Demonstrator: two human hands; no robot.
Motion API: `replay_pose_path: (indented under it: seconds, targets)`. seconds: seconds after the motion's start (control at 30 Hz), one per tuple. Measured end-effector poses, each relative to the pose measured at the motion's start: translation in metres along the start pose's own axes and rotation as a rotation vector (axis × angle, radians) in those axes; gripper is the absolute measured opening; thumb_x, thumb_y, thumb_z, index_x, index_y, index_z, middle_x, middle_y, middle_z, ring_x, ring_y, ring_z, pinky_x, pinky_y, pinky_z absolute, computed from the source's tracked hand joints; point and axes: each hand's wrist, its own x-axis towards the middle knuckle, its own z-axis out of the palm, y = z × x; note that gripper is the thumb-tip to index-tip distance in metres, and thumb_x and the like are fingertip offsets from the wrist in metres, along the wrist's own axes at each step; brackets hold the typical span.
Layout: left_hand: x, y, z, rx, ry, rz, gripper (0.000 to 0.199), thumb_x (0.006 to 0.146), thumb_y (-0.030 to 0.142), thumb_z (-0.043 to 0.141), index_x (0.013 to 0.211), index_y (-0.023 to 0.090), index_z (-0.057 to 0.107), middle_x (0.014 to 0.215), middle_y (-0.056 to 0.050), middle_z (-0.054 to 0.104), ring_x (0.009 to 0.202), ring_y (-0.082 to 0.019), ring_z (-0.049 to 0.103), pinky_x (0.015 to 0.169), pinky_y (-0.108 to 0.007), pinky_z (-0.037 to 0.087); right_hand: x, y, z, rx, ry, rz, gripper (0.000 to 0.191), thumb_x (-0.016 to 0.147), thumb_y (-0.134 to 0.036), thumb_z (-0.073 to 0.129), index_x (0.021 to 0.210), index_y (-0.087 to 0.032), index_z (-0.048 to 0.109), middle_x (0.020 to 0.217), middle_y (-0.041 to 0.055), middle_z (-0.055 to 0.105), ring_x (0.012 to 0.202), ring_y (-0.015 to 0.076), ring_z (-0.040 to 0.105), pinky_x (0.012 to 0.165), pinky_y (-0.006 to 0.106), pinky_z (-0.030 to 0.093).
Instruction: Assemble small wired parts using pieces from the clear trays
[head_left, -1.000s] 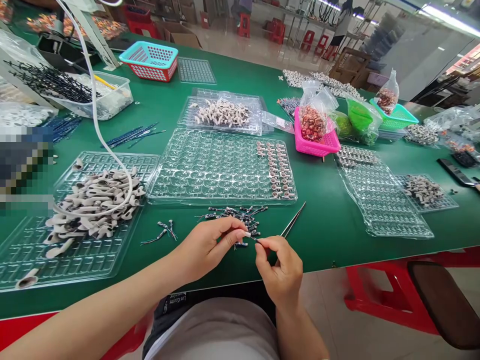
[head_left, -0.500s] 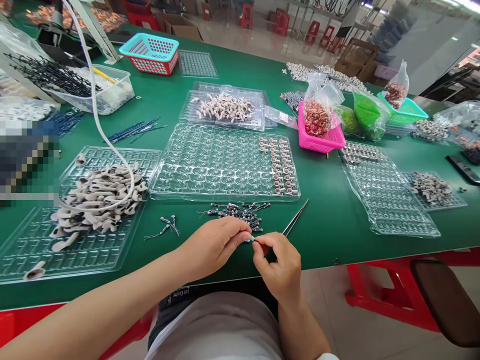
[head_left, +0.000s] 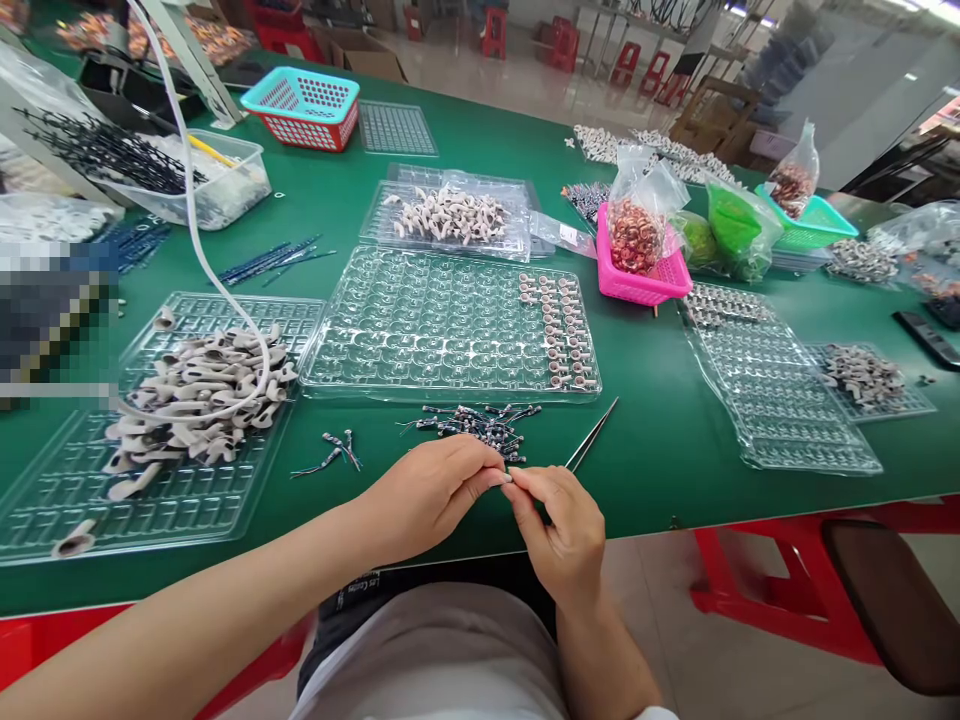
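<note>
My left hand [head_left: 439, 492] and my right hand [head_left: 564, 520] meet fingertip to fingertip at the table's front edge. Both are pinched closed around something tiny, mostly hidden by the fingers. Just beyond them lies a pile of small dark wired parts [head_left: 480, 428], with a few more [head_left: 341, 452] to the left. Metal tweezers [head_left: 592, 434] rest beside my right hand. Behind the pile, a clear moulded tray [head_left: 420, 320] carries small pale shells [head_left: 568, 325] in its right columns. At the left, a heap of beige shells [head_left: 202, 390] sits on another clear tray [head_left: 217, 520].
A white cable [head_left: 187, 190] loops over the left heap. Further back stand a blue and red basket [head_left: 304, 108], a tray of pale parts [head_left: 450, 215] and a pink basket [head_left: 643, 285]. Another clear tray [head_left: 795, 390] lies at the right, above a red stool [head_left: 772, 590].
The fingers of my right hand have shifted slightly, closing nearer to my left fingertips. The tray, pile and tweezers have stayed where they were.
</note>
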Motion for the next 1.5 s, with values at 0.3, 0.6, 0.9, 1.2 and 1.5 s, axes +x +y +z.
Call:
replay_pose_path:
  seconds: [0.3, 0.6, 0.9, 1.2, 1.5]
  targets:
    - [0.0, 0.006, -0.008, -0.227, -0.037, -0.18, 0.021, 0.096, 0.025, 0.052, 0.113, 0.018, 0.059, 0.097, -0.004, 0.069, 0.08, -0.015, 0.063, 0.071, -0.025, 0.05, 0.001, -0.003, -0.002, 0.006, 0.003, 0.058, 0.016, 0.087, -0.009, 0.064, 0.096, -0.021, 0.062, 0.081, 0.0015, 0.069, 0.071, 0.0139, 0.064, 0.065, 0.028, 0.049]
    - [0.001, 0.009, -0.013, -0.319, -0.05, -0.206, 0.014, 0.095, 0.024, 0.053, 0.099, 0.02, 0.065, 0.09, -0.001, 0.068, 0.079, -0.014, 0.061, 0.069, -0.023, 0.048, -0.002, -0.003, -0.005, 0.102, 0.026, 0.113, 0.02, 0.086, -0.011, 0.067, 0.103, -0.022, 0.064, 0.086, 0.0018, 0.071, 0.074, 0.0141, 0.065, 0.067, 0.028, 0.051]
    - [0.001, 0.009, -0.013, -0.365, -0.034, -0.181, 0.014, 0.095, 0.021, 0.053, 0.1, 0.019, 0.066, 0.089, -0.002, 0.068, 0.079, -0.014, 0.061, 0.07, -0.023, 0.048, -0.002, -0.003, -0.007, 0.153, 0.003, 0.121, 0.022, 0.087, -0.009, 0.063, 0.104, -0.023, 0.065, 0.086, 0.0021, 0.072, 0.075, 0.0147, 0.066, 0.064, 0.027, 0.051]
    - [0.0, 0.007, -0.01, -0.359, -0.04, -0.159, 0.013, 0.095, 0.021, 0.055, 0.1, 0.019, 0.066, 0.089, -0.003, 0.067, 0.079, -0.014, 0.061, 0.071, -0.025, 0.049, -0.001, -0.002, -0.007, 0.143, 0.02, 0.072, 0.024, 0.087, -0.009, 0.063, 0.105, -0.023, 0.065, 0.085, 0.0023, 0.073, 0.075, 0.0148, 0.067, 0.063, 0.027, 0.051]
    - [0.0, 0.005, -0.008, -0.357, 0.011, -0.091, 0.01, 0.093, 0.018, 0.059, 0.098, 0.018, 0.067, 0.085, -0.004, 0.068, 0.079, -0.016, 0.061, 0.073, -0.027, 0.049, 0.001, -0.003, -0.007, 0.115, 0.021, 0.031, 0.024, 0.088, -0.009, 0.063, 0.106, -0.025, 0.064, 0.082, 0.0019, 0.072, 0.071, 0.0147, 0.065, 0.063, 0.03, 0.049]
